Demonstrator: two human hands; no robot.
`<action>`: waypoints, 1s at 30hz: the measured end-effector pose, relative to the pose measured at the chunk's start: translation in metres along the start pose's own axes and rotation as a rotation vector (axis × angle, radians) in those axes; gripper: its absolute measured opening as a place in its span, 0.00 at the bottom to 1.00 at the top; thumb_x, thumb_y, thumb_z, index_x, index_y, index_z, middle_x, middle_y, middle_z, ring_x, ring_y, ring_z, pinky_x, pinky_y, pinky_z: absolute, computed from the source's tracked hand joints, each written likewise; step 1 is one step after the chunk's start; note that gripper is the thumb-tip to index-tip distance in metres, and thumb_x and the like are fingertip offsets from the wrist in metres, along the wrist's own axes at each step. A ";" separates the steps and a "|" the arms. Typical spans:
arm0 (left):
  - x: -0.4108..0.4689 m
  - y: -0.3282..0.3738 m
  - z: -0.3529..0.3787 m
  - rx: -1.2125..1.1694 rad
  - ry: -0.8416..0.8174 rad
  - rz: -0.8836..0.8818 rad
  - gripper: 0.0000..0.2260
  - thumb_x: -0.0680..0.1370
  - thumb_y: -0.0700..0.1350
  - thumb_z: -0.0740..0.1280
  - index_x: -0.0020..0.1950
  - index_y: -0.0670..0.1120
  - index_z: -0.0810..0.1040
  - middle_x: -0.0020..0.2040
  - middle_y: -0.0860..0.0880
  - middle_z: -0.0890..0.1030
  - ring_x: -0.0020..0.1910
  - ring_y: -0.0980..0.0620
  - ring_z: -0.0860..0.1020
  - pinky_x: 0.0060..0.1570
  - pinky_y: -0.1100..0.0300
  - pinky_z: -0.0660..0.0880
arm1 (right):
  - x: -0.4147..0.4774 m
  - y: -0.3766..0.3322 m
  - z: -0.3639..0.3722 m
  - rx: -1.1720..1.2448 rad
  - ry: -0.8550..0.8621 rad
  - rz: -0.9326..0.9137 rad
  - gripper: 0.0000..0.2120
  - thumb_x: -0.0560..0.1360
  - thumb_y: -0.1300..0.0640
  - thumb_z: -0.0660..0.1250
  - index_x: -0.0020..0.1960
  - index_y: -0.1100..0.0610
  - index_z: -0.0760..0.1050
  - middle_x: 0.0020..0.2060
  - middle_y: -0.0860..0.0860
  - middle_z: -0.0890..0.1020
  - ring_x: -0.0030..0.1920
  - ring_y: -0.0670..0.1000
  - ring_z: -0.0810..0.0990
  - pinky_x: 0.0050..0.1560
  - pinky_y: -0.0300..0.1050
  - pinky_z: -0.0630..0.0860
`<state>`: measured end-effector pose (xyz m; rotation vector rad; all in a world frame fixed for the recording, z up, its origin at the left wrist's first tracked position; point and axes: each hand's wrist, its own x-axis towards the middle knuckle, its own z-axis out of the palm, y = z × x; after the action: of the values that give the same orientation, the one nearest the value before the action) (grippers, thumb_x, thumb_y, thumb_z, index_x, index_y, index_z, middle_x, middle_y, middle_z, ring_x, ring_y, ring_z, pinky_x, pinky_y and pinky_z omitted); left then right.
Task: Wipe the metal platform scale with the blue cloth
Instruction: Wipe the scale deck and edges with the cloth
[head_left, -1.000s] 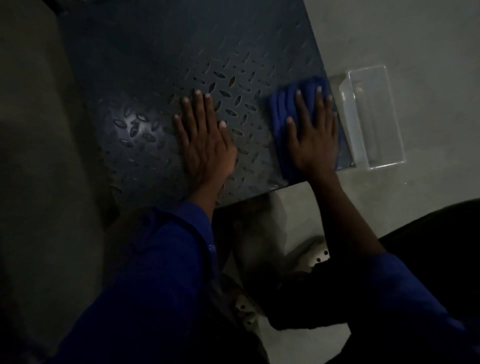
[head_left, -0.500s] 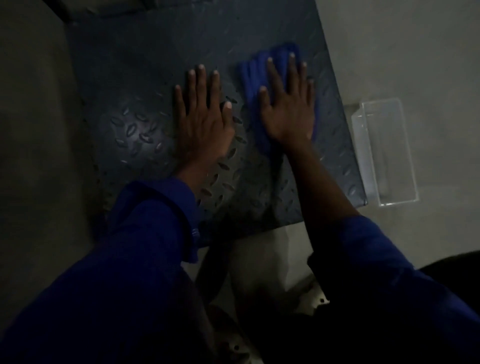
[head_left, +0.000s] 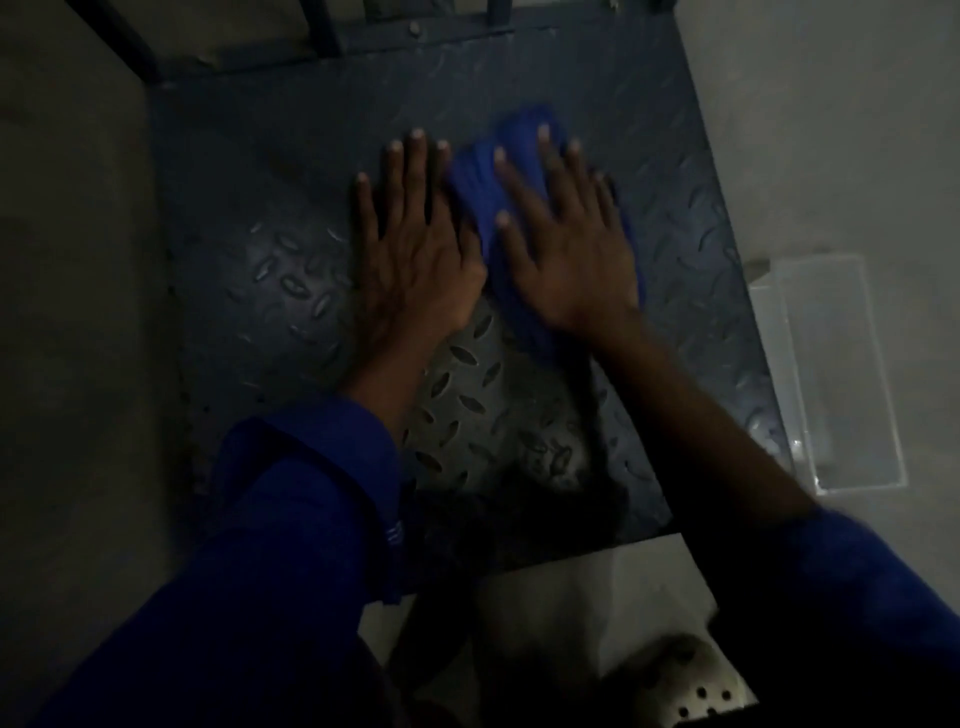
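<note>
Metal platform scale (head_left: 270, 223) lies flat under both hands. Its dark diamond-tread plate runs on past the fingertips to a rail (head_left: 415, 36) at the far edge, and out to the left of the left hand (head_left: 415, 260). The blue cloth (head_left: 480, 192) lies on the plate beneath the right hand (head_left: 569, 254), showing beyond the fingertips and along the thumb side, just beside the left hand.

The right hand is spread flat, fingers straight and fanned wide, palm pressing the cloth down without pinching it. The left hand rests flat on bare plate, fingers straight and closer together, apparently bracing the body. A clear plastic container (head_left: 841, 374) sits on the floor off the plate, to the right of the right wrist.

Judging from this, the wiping itself is in hand, with the cloth working the far middle of the plate. The dim light hides how much is already clean. The next move calls for steady flat pressure so the cloth slides over the raised tread without bunching. The left hand must also shift, since it covers a patch that needs wiping.
</note>
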<state>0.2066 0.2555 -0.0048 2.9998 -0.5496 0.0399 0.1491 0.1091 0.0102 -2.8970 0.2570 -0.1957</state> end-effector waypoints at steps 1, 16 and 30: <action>0.005 -0.001 0.001 0.008 -0.001 0.005 0.32 0.84 0.55 0.46 0.87 0.45 0.48 0.87 0.44 0.48 0.86 0.45 0.47 0.83 0.39 0.44 | -0.016 0.007 0.001 0.004 0.006 -0.037 0.27 0.87 0.40 0.50 0.84 0.44 0.57 0.85 0.53 0.55 0.84 0.59 0.53 0.83 0.58 0.54; 0.024 -0.007 0.001 -0.059 0.027 -0.002 0.31 0.86 0.56 0.44 0.87 0.45 0.48 0.87 0.46 0.49 0.86 0.47 0.47 0.84 0.40 0.45 | 0.007 0.056 -0.010 0.012 -0.028 -0.041 0.28 0.86 0.37 0.48 0.84 0.42 0.56 0.85 0.52 0.55 0.85 0.57 0.52 0.83 0.60 0.54; 0.022 -0.005 -0.002 -0.088 0.063 -0.016 0.31 0.86 0.55 0.46 0.86 0.41 0.52 0.87 0.43 0.53 0.86 0.46 0.50 0.84 0.41 0.48 | 0.095 0.045 -0.006 -0.043 -0.162 -0.281 0.34 0.84 0.33 0.40 0.85 0.46 0.53 0.85 0.57 0.53 0.84 0.61 0.51 0.83 0.63 0.51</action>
<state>0.2292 0.2523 -0.0027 2.9057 -0.5074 0.1060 0.2338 0.0470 0.0159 -2.9601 -0.1768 -0.0004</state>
